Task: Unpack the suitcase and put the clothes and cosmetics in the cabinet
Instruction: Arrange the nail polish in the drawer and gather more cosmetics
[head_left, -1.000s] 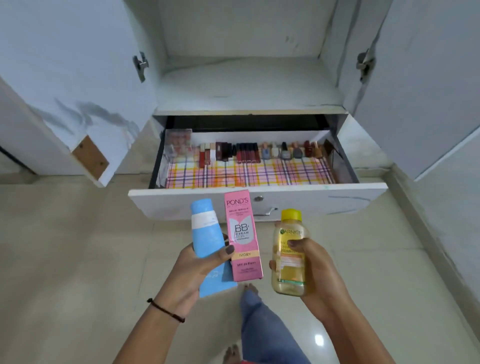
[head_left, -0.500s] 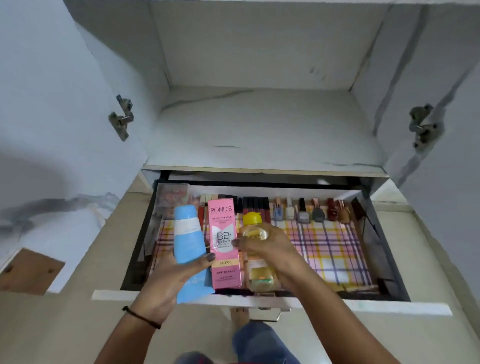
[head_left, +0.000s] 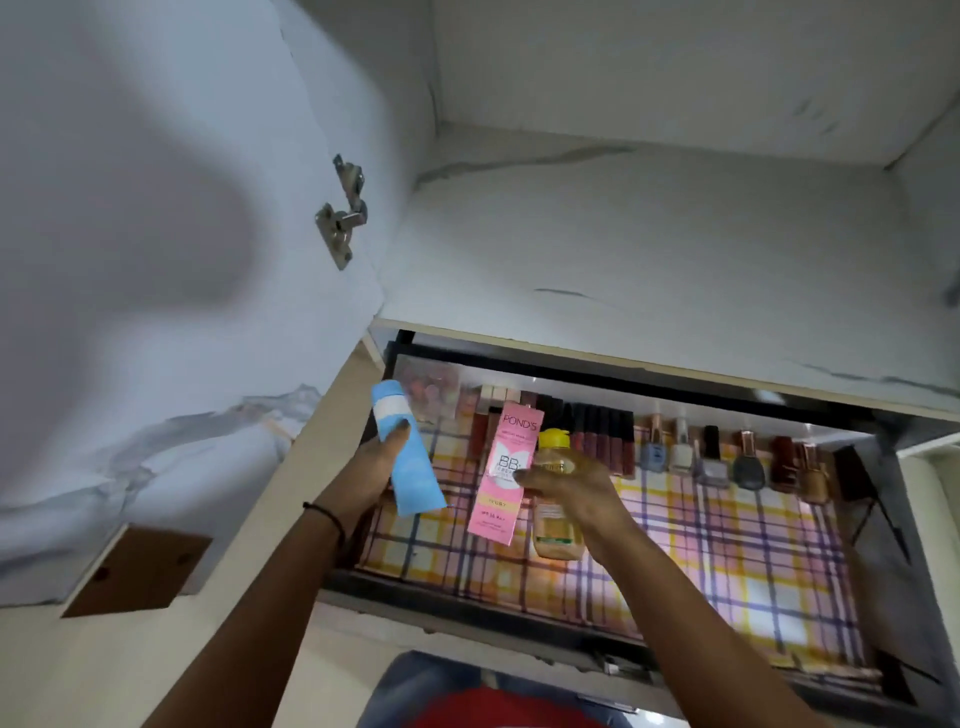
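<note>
**Left hand** (head_left: 366, 480): fingers and thumb curl round the blue tube (head_left: 413, 462), with its cap pointing away from the wrist. **Right hand** (head_left: 582, 491): fingers wrap over the yellow-capped bottle (head_left: 553, 525). One fingertip (head_left: 522, 475) touches the pink box (head_left: 506, 467), which is just left of those fingers and apart from the left hand. What grips the box cannot be told. All three are over the open drawer (head_left: 467, 600) and its plaid liner (head_left: 727, 551). Beyond the fingertips, polish bottles (head_left: 727, 460) line the back wall.
</note>
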